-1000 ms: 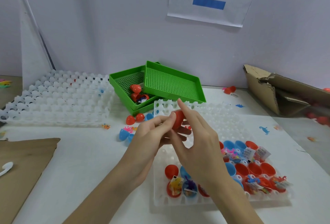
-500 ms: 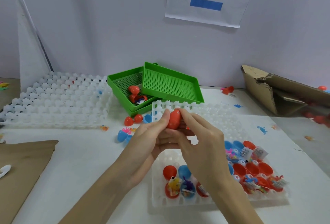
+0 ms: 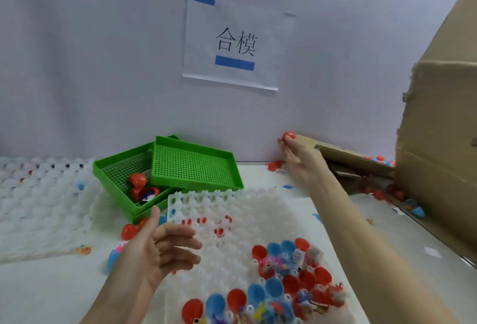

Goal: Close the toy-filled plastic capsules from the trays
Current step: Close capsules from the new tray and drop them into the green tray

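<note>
Red capsule (image 3: 288, 135) sat pinched in the right hand's (image 3: 299, 161) fingertips, raised near the cardboard box (image 3: 438, 127); the left hand (image 3: 160, 251) hovered empty, fingers loose, over the white tray (image 3: 232, 202). Wall sign (image 3: 236, 39) read "合模".

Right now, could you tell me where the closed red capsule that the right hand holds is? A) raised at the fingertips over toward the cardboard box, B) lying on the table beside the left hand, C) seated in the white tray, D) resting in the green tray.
A: the right hand pinches the closed red capsule at its fingertips, stretched out toward the cardboard box, well off the white tray.
</note>
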